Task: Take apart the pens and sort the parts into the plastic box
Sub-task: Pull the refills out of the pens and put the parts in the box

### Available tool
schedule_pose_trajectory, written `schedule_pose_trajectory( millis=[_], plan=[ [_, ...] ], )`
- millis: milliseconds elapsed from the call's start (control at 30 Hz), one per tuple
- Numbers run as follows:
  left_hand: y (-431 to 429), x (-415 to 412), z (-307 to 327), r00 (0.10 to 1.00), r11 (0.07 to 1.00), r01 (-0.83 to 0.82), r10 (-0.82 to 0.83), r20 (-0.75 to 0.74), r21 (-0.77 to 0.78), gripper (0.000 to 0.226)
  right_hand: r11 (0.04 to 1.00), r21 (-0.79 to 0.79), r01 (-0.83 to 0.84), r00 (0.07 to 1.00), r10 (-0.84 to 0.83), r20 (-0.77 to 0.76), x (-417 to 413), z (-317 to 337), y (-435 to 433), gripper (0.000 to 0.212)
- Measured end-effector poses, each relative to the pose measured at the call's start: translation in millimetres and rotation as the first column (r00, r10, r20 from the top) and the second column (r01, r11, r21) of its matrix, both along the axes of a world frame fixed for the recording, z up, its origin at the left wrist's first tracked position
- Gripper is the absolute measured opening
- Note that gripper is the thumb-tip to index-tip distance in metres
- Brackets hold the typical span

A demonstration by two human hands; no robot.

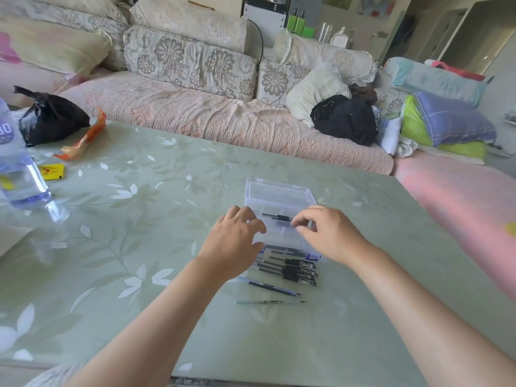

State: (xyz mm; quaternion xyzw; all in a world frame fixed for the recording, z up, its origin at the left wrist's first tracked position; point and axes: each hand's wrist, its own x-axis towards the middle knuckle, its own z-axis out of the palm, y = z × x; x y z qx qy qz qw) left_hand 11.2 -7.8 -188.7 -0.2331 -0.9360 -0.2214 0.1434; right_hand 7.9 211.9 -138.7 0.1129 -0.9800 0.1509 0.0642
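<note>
A clear plastic box (279,191) stands on the table with its lid tipped back. My left hand (234,241) grips the box's left side, fingers curled over the edge and thumb at the front. Over the box's right half, my right hand (326,233) has its fingertips pinched at the end of a black pen part (279,218) lying in a far compartment. A bundle of several black pens (293,268) lies just in front of the box. Nearer to me lie a loose pen barrel (273,288) and a thin refill (269,302).
The green flowered table (139,219) carries a water bottle (19,174), a black bag (50,115), an orange wrapper (83,138) and a yellow packet (51,171) at the far left. A sofa with cushions runs behind the table.
</note>
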Motion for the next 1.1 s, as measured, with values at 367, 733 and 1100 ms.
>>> schedule_pose_trajectory(
  millis=[367, 733, 1100],
  plan=[
    [18.1, 27.3, -6.4, 0.973, 0.980, 0.197, -0.197, 0.119, 0.014, 0.014, 0.995, 0.098, -0.019, 0.989, 0.004, 0.148, 72.3, -28.8, 4.0, 0.018],
    [21.3, 39.5, -8.9, 0.975, 0.986, 0.162, -0.153, 0.162, -0.040, 0.021, 0.989, 0.147, 0.005, 0.998, -0.013, 0.055, 75.5, -35.2, 9.3, 0.022],
    [26.5, 34.2, -6.4, 0.990, 0.990, 0.132, -0.130, 0.054, -0.042, 0.009, 0.985, -0.162, -0.058, 0.997, 0.066, 0.039, 68.0, -31.5, 16.1, 0.016]
  ],
)
